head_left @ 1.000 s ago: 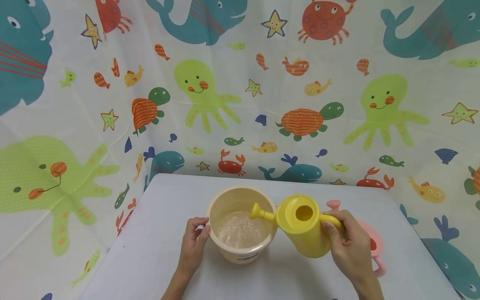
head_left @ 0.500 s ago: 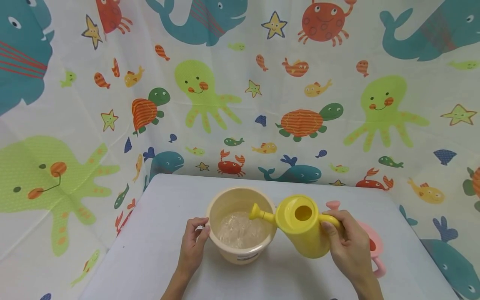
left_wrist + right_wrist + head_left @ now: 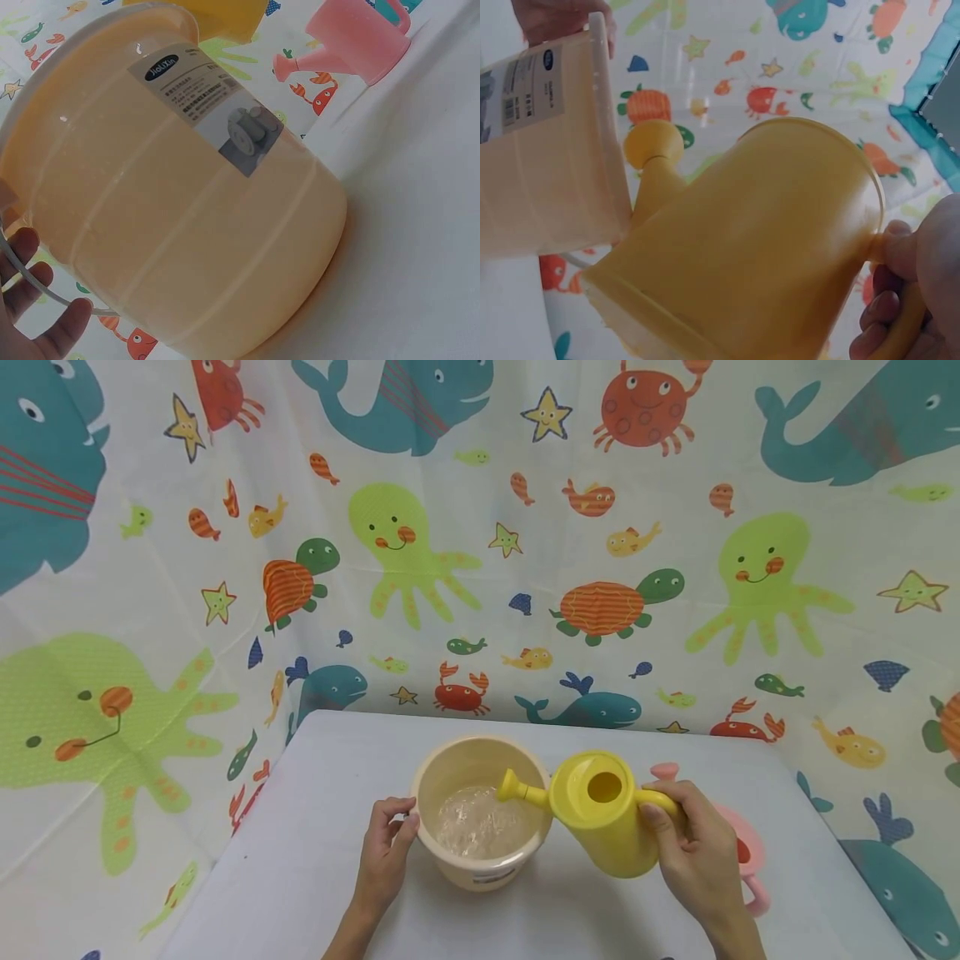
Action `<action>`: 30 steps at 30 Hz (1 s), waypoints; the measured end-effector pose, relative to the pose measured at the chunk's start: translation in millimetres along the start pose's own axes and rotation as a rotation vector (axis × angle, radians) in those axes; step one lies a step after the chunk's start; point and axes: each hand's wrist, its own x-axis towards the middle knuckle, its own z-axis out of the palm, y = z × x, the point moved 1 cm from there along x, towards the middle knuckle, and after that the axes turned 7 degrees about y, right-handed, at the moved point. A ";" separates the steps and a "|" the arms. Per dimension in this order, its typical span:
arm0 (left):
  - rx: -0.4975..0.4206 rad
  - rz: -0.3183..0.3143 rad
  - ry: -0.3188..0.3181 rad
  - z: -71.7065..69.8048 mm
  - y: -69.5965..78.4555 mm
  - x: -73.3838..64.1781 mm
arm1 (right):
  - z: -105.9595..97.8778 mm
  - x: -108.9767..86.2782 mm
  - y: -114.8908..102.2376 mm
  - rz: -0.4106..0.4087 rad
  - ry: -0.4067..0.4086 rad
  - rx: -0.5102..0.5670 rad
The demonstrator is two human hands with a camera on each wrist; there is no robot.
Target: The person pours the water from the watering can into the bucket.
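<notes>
A cream plastic bucket (image 3: 483, 881) stands on the white table with rippling water (image 3: 480, 822) inside. My left hand (image 3: 386, 852) grips its left rim with curled fingers; in the left wrist view those fingers (image 3: 56, 330) lie by the thin bail handle (image 3: 34, 281). My right hand (image 3: 693, 847) holds a yellow watering can (image 3: 607, 827) by its handle, off the table and tilted left. Its sprinkler head (image 3: 510, 785) hangs over the bucket's right side. In the right wrist view, my right fingers (image 3: 881, 311) wrap the can's handle (image 3: 907, 330).
A pink watering can (image 3: 742, 835) stands behind my right hand, which partly hides it. A curtain (image 3: 450, 568) printed with sea animals surrounds the table (image 3: 300, 827) at the back and sides. The bucket carries a printed label (image 3: 214, 105).
Both hands, the bucket and the yellow watering can keep almost the same places. The water's ripples differ. The whole head view has shifted slightly.
</notes>
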 end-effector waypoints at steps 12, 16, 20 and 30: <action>-0.005 0.001 -0.006 -0.2 0.4 -0.4 | -0.5 2.2 -1.8 -0.011 -0.021 -0.012; -0.013 0.009 -0.006 -0.2 0.6 -0.5 | -0.4 3.5 -2.8 -0.010 -0.022 -0.008; -0.018 0.010 -0.003 0.0 0.7 -0.9 | -1.1 4.7 -1.0 -0.025 -0.044 -0.008; -0.009 -0.016 -0.006 0.2 0.0 -0.8 | -1.5 6.1 -0.4 -0.030 -0.063 0.010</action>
